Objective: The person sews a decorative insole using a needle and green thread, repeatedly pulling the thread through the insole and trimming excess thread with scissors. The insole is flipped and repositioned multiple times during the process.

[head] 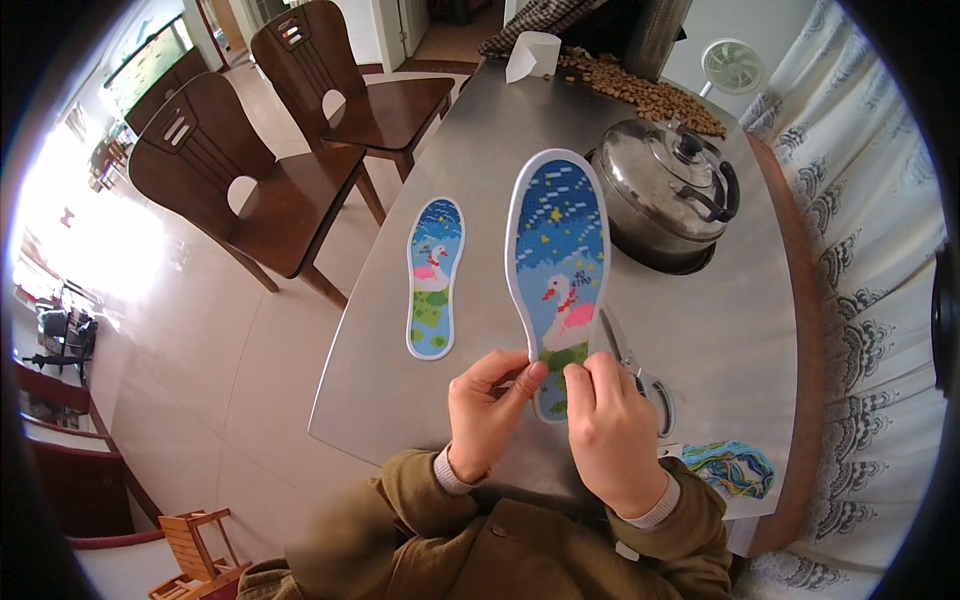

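An embroidered shoe insole [559, 247] with a swan, blue sky and green leaf pattern is held up over the table. My left hand [491, 409] pinches its left edge between thumb and fingers. My right hand [615, 424] grips the lower right part, its fingers folded over the front. A matching insole [435, 277] lies flat on the metal tabletop to the left. Scissors [656, 390] lie partly hidden behind my right hand. A bundle of multicoloured embroidery thread [731, 469] rests by my right sleeve.
A lidded steel pot [660, 195] stands at the right of the metal-topped table [375, 397]. Behind it are a heap of shelled-looking nuts or beans [645, 90] and a toilet paper roll [536, 54]. Wooden chairs [292, 217] stand left; a patterned curtain [862, 337] hangs right.
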The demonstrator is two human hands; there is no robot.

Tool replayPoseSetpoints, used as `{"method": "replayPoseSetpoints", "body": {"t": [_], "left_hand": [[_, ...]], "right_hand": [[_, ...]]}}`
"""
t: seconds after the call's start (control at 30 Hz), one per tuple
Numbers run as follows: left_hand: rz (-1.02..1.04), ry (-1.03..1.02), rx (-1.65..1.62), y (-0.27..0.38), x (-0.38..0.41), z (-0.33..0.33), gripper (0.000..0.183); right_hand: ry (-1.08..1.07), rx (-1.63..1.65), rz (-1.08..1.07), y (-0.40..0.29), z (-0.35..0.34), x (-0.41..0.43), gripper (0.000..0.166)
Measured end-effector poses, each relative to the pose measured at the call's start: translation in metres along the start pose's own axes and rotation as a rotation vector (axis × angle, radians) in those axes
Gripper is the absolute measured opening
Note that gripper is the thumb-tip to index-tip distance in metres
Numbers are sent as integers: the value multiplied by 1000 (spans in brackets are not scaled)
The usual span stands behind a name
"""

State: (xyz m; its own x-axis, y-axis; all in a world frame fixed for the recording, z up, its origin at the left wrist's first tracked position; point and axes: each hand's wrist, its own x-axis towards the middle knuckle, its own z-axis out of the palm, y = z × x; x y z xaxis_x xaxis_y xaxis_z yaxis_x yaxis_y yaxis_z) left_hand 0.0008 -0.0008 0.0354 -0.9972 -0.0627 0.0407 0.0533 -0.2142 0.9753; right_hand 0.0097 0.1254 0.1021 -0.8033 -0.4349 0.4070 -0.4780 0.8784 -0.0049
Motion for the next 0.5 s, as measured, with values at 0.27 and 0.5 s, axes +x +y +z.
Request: {"method": "replayPoseSetpoints", "body": {"t": [0.27, 0.5], "left_hand": [[-146, -11, -300, -4, 9, -4, 20], [-168, -94, -357, -7, 9, 0, 24]], "right_hand": [[279, 1417, 592, 28, 19, -6, 16], [-323, 1825, 789, 43, 37, -17, 23]]}}
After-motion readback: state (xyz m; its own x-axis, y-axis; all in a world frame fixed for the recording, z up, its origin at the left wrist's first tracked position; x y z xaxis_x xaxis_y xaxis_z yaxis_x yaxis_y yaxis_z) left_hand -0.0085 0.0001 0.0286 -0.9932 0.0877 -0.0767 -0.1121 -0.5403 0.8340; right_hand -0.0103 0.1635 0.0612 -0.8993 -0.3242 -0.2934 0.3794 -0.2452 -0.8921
